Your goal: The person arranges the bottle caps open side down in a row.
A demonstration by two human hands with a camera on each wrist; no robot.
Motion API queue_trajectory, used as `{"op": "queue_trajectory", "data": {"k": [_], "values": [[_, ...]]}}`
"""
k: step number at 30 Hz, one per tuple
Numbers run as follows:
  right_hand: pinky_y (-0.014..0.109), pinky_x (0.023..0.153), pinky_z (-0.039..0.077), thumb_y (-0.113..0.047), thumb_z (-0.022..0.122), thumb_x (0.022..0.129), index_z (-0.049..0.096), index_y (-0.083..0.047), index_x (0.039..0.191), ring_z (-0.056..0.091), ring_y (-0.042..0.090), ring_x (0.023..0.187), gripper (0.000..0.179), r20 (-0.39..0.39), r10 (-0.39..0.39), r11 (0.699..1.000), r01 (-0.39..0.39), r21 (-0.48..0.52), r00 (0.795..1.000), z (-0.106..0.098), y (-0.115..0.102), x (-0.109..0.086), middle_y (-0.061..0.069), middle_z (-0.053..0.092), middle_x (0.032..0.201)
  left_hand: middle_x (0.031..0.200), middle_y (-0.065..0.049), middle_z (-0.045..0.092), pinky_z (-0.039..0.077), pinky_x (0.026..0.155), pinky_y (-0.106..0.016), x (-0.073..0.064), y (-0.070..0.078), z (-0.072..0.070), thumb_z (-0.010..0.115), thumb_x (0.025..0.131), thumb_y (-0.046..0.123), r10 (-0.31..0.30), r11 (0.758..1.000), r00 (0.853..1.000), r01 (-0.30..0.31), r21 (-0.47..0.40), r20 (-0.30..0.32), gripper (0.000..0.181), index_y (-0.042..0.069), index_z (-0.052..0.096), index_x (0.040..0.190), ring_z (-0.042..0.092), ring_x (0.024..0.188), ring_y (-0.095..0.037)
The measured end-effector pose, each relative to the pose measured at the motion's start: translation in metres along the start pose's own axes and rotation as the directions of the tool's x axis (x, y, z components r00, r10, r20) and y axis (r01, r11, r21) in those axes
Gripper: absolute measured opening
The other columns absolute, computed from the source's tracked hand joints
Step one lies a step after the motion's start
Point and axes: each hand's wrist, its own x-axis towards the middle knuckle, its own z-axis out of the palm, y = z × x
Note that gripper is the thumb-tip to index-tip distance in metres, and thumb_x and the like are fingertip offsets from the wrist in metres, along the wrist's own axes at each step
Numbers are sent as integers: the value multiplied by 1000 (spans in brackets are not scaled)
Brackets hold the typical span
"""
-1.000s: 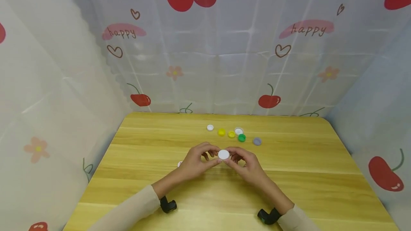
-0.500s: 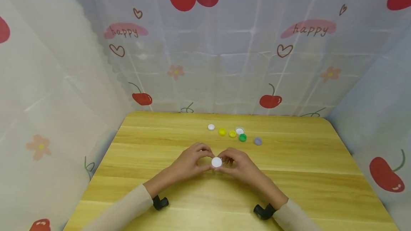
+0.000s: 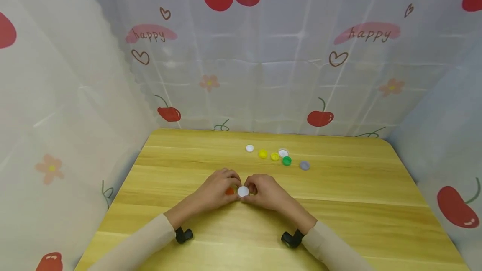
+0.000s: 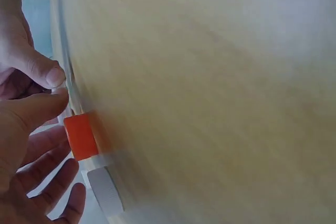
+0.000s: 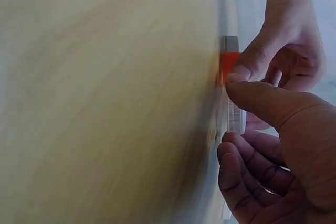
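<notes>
Near the middle of the table, both hands pinch a round white bottle cap [image 3: 243, 191] between them. My left hand [image 3: 214, 189] holds its left edge with thumb and fingers. On the opposite edge are the thumb and curled fingers of my right hand [image 3: 265, 192]. In the right wrist view the white cap's ribbed side [image 5: 236, 115] shows close over the table. An orange bottle cap [image 4: 80, 136] stands on the table just left of it, partly behind the left fingers in the head view. Beside the orange one is a greyish-white ribbed cap [image 4: 106, 190], hidden in the head view.
Farther back on the wooden table [image 3: 180, 149] lie several caps: a white one [image 3: 249, 148], yellow ones [image 3: 263, 154], a green one [image 3: 287, 161], a white one with a clear rim [image 3: 283, 153] and a grey one [image 3: 304, 165]. A cherry-print curtain [image 3: 260, 95] surrounds the table.
Both hands have moved left and slightly toward the body with the white cap, lowering it. The orange cap now shows between the left fingers; a white cap by the left wrist has become hidden.
</notes>
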Motion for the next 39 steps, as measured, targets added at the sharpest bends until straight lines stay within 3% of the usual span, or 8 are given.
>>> {"op": "queue_trajectory", "data": {"k": [15, 21, 25, 29, 34, 36, 39], "values": [[23, 66, 46, -32, 92, 87, 69, -16, 100, 55, 9, 75, 31, 33, 22, 999, -22, 25, 999, 1, 0, 9, -3, 66, 86, 124, 7, 71, 52, 109, -42, 1, -2, -5, 81, 98, 42, -25, 1000, 997, 26, -11, 71, 26, 23, 78, 115, 61, 117, -16], [24, 66, 47, -41, 93, 84, 69, -15, 107, 56, 11, 76, 42, 70, 45, 997, -49, 54, 997, -7, 3, 9, 2, 67, 91, 126, 8, 69, 53, 108, -43, 2, -3, -7, 79, 97, 51, -21, 1000, 996, 23, -18, 85, 40, 23, 75, 125, 60, 117, -14], [25, 70, 52, -48, 92, 84, 69, -13, 112, 60, 12, 78, 50, 70, 55, 990, -64, 126, 996, -17, 14, 13, 4, 69, 95, 128, 6, 69, 53, 106, -43, 7, -6, -10, 70, 101, 57, -19, 999, 993, 25, -48, 114, 46, 21, 72, 131, 60, 117, -15], [26, 71, 53, -46, 85, 93, 73, -16, 105, 61, 12, 80, 35, -47, 108, 984, -100, 150, 993, -24, 29, 23, 0, 70, 92, 130, 1, 71, 56, 106, -42, 23, -18, -16, 63, 108, 44, -35, 991, 993, 49, -123, 114, 39, 17, 71, 135, 65, 119, -17], [33, 77, 52, -34, 82, 97, 75, -17, 97, 60, 17, 84, 18, -287, 130, 989, -146, -35, 949, -30, 43, 45, 0, 71, 91, 130, -6, 71, 58, 102, -44, 55, -35, -25, 68, 107, 33, -101, 987, 991, 110, -118, 86, 45, 10, 63, 145, 67, 120, -24], [38, 84, 52, -32, 83, 96, 76, -14, 102, 59, 22, 92, 20, -337, 125, 980, -169, -105, 933, -32, 46, 55, 3, 72, 98, 130, -10, 71, 58, 101, -46, 69, -41, -28, 69, 106, 31, -128, 987, 988, 135, -86, 83, 50, 8, 59, 149, 68, 119, -27], [47, 96, 51, -35, 84, 95, 76, -10, 119, 59, 30, 108, 36, -342, 130, 969, -193, -156, 931, -34, 51, 70, 9, 73, 117, 130, -13, 70, 58, 101, -48, 89, -49, -30, 69, 106, 30, -158, 986, 985, 161, -40, 77, 53, 6, 57, 151, 68, 119, -30]]}}
